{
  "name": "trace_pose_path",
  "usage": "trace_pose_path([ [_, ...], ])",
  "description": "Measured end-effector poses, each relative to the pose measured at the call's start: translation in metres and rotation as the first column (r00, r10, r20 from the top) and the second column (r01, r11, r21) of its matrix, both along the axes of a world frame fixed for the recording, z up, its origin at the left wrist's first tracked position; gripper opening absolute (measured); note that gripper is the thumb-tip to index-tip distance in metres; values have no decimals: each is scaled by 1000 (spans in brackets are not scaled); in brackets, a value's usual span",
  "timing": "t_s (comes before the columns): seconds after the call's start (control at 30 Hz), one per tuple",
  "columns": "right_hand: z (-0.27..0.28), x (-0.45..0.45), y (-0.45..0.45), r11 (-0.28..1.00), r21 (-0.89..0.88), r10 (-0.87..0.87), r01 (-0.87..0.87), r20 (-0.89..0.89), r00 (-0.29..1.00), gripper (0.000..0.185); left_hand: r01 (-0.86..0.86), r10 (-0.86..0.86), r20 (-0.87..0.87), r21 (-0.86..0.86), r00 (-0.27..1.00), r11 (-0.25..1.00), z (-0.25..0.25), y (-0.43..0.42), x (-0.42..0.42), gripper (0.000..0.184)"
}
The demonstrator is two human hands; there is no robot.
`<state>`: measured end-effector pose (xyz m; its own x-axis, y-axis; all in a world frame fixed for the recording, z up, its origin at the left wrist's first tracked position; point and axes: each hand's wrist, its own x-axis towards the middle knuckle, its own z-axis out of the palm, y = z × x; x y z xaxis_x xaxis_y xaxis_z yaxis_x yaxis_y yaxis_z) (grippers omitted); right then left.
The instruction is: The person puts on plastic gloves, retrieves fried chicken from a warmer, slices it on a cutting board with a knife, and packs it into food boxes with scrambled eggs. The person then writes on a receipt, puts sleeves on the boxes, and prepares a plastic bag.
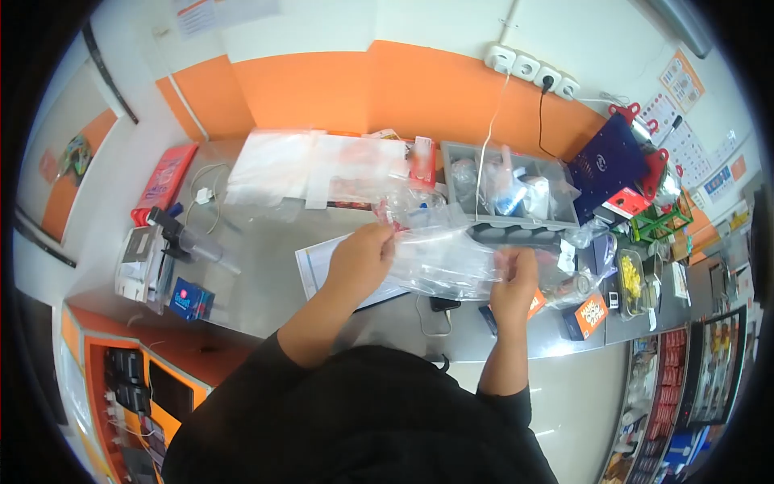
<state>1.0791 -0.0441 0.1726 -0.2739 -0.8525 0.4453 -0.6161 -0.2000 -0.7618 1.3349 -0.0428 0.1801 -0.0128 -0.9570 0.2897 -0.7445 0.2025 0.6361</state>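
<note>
A clear plastic bag (443,260) is stretched between my two hands above the metal counter. My left hand (360,260) pinches its left end, with the fingertips near some crumpled clear plastic and a bit of red. At the other end, my right hand (513,282) grips the bag with curled fingers. Beneath the bag and my left forearm lies a sheet of paper (316,262), partly covered. A dark phone (444,304) with a white cable sits under the bag, close to the counter's front edge. An orange and black box (536,303) is half hidden behind my right hand.
Stacked white plastic sheets (270,169) lie at the back. A grey divided bin (564,211) holds wrapped items. Another orange box (586,316) and a yellow-filled container (630,278) stand right. A red pack (164,184) and card holder (189,298) are left. Cables hang from wall sockets (526,66).
</note>
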Motion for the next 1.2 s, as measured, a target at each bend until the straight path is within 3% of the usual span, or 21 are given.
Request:
trace_pose_path([
  [0.07, 24, 6, 9, 979, -173, 62, -107, -249, 967, 18, 115, -115, -2, 55, 993, 992, -2, -1, -5, 17],
  [0.13, 19, 2, 18, 986, -61, 137, -158, -266, 954, 31, 517, -540, 34, -343, 841, 784, 3, -8, -13, 29],
  [0.17, 2, -5, 17, 970, 91, 242, -227, -221, 945, 29, 608, -645, -27, -307, 764, 732, 8, -7, -17, 49],
  [0.2, -11, -8, 17, 925, 236, 338, -297, -158, 928, 28, 619, -655, -29, -298, 755, 727, 4, -3, -20, 49],
  [0.27, -30, -5, 20, 889, 239, 414, -391, -52, 909, 28, 723, -582, -580, 17, 570, 691, -5, 8, -26, 53],
  [0.3, -36, 2, 24, 868, 180, 460, -463, 59, 886, 28, 785, -505, -693, 144, 515, 602, -10, 8, -25, 60],
  [0.37, -49, 15, 31, 860, 115, 475, -497, 175, 862, 27, 844, -400, -856, 74, 327, 531, -27, 9, -14, 64],
  [0.4, -56, 22, 34, 852, 192, 455, -487, 186, 871, 26, 857, -400, -857, 87, 324, 507, -34, 11, -7, 64],
  [0.47, -63, 23, 34, 841, 266, 425, -471, 212, 880, 25, 706, -81, -835, 403, 544, 583, -43, 17, 9, 57],
  [0.53, -64, 19, 29, 558, 621, 505, -550, 272, 819, 21, 682, -160, -804, 359, 573, 637, -44, 23, 16, 50],
  [0.57, -58, 18, 29, 449, 670, 579, -592, 286, 764, 18, 660, -239, -770, 291, 591, 693, -42, 23, 18, 43],
  [0.6, -55, 16, 30, 453, 670, 574, -588, 285, 767, 18, 665, -244, -771, 290, 589, 689, -31, 23, 20, 43],
  [0.67, -52, 15, 36, 243, 510, 621, -825, 572, 536, 15, 669, -388, -666, 228, 637, 707, -3, 28, 29, 32],
  [0.7, -58, 16, 38, 263, 438, 585, -860, 636, 503, 17, 665, -382, -673, 222, 634, 713, -1, 24, 36, 32],
  [0.73, -61, 11, 37, 255, 446, 589, -858, 632, 503, 17, 740, -530, -576, 210, 622, 639, 1, 15, 46, 29],
  [0.8, -52, 6, 33, 415, 364, 557, -834, 623, 549, 21, 804, -666, -465, 216, 583, 553, -1, 11, 56, 26],
  [0.93, -48, -5, 29, 299, 357, 599, -885, 652, 465, 16, 781, -351, -766, 299, 539, 549, -5, 15, 31, 31],
  [1.0, -19, 1, 36, 451, 445, 699, -774, 363, 616, 28, 768, -213, -833, 331, 511, 549, -1, 15, 15, 33],
  [1.03, -43, 4, 42, 627, 237, 704, -742, 238, 670, 35, 799, -195, -834, 388, 517, 459, 1, 14, 12, 37],
  [1.13, -39, -3, 34, 640, 223, 581, -735, 485, 654, 32, 777, -142, -780, 553, 610, 299, 9, 9, 4, 42],
  [1.2, -44, -3, 33, 647, 196, 570, -737, 517, 638, 32, 719, -108, -717, 656, 688, 230, -6, 14, 4, 43],
])
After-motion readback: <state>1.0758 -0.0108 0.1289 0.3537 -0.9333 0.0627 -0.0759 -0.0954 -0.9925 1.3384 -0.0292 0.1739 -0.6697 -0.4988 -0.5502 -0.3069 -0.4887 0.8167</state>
